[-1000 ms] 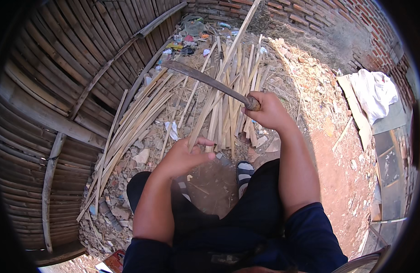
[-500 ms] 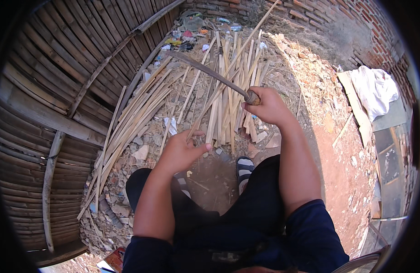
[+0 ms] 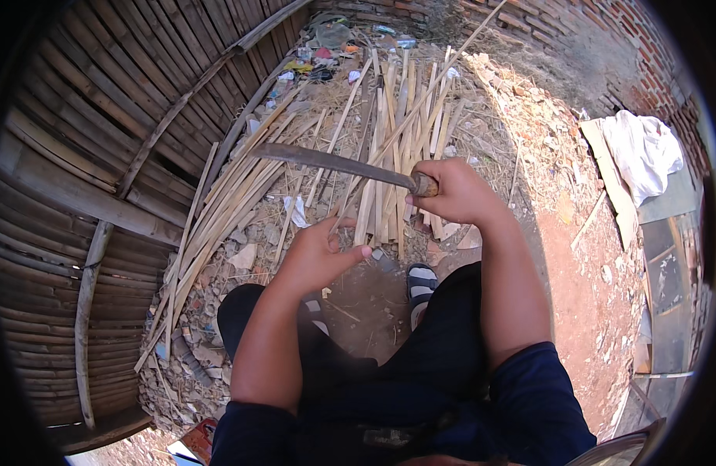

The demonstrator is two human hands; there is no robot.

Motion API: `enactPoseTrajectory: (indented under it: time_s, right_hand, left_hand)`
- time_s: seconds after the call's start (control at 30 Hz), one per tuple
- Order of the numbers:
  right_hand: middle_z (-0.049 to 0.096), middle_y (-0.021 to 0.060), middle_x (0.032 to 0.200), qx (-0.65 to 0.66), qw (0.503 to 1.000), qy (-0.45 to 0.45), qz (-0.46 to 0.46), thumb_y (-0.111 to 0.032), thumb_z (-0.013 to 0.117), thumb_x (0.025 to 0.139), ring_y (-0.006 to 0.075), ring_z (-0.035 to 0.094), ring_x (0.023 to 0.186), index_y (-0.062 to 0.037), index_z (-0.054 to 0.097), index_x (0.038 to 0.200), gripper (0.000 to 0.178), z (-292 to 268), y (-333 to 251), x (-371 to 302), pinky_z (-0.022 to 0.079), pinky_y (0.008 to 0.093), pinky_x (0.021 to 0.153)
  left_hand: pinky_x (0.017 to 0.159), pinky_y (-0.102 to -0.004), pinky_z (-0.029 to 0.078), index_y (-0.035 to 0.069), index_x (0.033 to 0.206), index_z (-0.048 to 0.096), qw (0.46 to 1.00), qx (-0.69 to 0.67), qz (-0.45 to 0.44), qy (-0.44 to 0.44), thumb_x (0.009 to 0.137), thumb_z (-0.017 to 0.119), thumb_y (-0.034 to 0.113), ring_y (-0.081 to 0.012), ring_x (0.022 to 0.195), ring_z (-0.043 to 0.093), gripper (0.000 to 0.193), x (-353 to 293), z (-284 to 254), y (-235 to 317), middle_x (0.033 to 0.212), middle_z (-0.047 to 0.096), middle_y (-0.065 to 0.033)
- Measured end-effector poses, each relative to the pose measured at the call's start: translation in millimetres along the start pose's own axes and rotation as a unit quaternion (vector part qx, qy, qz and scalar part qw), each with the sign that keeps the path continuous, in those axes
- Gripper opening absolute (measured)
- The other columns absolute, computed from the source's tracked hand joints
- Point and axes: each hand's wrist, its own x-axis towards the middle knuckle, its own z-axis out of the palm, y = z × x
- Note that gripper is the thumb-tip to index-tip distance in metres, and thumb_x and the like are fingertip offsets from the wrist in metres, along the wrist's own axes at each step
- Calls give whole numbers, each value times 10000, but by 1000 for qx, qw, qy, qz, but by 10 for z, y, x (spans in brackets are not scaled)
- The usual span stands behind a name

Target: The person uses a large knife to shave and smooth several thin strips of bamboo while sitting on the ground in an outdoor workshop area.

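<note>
My right hand (image 3: 456, 190) grips the round wooden handle of a machete (image 3: 335, 161). Its long dark blade points left, nearly level, over the loose wood. My left hand (image 3: 319, 252) is curled at the near end of a long thin wooden strip (image 3: 480, 31), which slants away to the far right and passes behind the blade. The left fingertips are partly hidden behind the hand. Below the blade lies a pile of split pale strips (image 3: 367, 213) on the ground, just beyond my feet.
More long strips (image 3: 241, 182) lie at the left beside a slatted bamboo wall (image 3: 86, 155). Rubble and litter cover the ground around them. A brick wall (image 3: 560, 46) closes the far side. At the right are a white sack (image 3: 641, 155) and flat boards (image 3: 669, 272).
The machete blade has swung down toward me and lies more level. The far end of the strip in my left hand has shifted right.
</note>
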Motion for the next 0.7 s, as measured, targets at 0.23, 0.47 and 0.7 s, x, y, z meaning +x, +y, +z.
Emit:
enactPoseTrajectory:
  time_s: [0.23,0.47,0.7]
  right_hand:
    - [629,163,726,29,993,104,45,-265,828,861,312,588,646,-24,674,924,293,58,9,41,487,426,649]
    - [697,188,822,-64,988,-104,-97,-269,824,782,434,695,861,-80,685,978,306,162,-358,-3,531,530,734]
    - [640,152,703,19,1000,6,-5,-267,870,826,327,639,651,-43,715,964,306,90,-19,38,489,430,640]
  left_hand:
    - [507,-253,304,-11,1398,623,997,-74,-13,-27,894,890,315,-26,534,379,657,43,25,-37,612,398,100]
    - [546,-269,342,1,1354,642,996,-50,68,14,863,906,346,-65,599,407,656,104,102,-296,672,440,76]
    - [559,-242,310,5,1397,632,994,-97,-16,-37,886,899,319,-28,586,372,656,9,-3,13,658,397,117]
